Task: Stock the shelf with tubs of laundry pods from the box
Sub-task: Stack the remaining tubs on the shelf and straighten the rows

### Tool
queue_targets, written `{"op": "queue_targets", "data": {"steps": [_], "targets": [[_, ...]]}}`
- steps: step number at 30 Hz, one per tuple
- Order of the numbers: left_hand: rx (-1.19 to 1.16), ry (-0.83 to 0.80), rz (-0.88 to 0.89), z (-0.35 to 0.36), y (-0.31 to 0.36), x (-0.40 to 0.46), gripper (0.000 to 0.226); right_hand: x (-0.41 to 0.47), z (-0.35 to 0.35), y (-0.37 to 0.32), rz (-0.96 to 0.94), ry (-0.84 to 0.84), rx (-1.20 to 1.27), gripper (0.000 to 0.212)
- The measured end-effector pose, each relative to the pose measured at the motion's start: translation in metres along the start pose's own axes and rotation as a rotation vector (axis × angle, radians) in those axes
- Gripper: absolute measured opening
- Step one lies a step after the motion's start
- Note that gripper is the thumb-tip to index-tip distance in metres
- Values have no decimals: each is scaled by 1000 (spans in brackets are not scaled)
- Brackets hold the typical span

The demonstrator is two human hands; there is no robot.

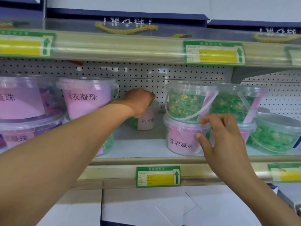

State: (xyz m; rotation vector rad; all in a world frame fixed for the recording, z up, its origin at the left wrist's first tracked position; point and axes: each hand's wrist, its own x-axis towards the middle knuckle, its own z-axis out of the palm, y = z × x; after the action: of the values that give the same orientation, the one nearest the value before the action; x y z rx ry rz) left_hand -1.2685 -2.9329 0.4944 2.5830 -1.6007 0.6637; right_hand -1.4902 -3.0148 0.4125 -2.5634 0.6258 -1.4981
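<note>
Two hands at the shelf (pixel 140 149), left hand (pixel 140 101) fingers curled over a rear tub (pixel 147 121), right hand (pixel 223 137) fingers spread, thumb touching a front-edge tub (pixel 180 141)

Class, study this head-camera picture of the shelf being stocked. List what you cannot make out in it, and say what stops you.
- Back tub, head view: the left hand covers its lid, so the grip is unclear.
- Price tag: print too small to read.
- Far-left tub: cut off by the left edge.
- The box: not in view.
- Front tub: the right hand hides part of its label.
</note>
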Motion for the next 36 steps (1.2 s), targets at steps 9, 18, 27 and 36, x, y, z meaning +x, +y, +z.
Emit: {"op": "queue_targets", "data": {"steps": [9, 18, 27, 36], "targets": [[40, 5, -1, -4, 3, 0, 22, 0, -2, -2, 27, -6, 12, 33], [121, 7, 4, -10, 5, -9, 27, -4, -3, -7, 107, -84, 77, 31], [152, 16, 2, -12, 11, -14, 25, -2, -4, -12, 140, -80, 121, 35], [-368, 112, -140, -40, 11, -59, 60, -3, 3, -26, 133, -38, 178, 28]]}}
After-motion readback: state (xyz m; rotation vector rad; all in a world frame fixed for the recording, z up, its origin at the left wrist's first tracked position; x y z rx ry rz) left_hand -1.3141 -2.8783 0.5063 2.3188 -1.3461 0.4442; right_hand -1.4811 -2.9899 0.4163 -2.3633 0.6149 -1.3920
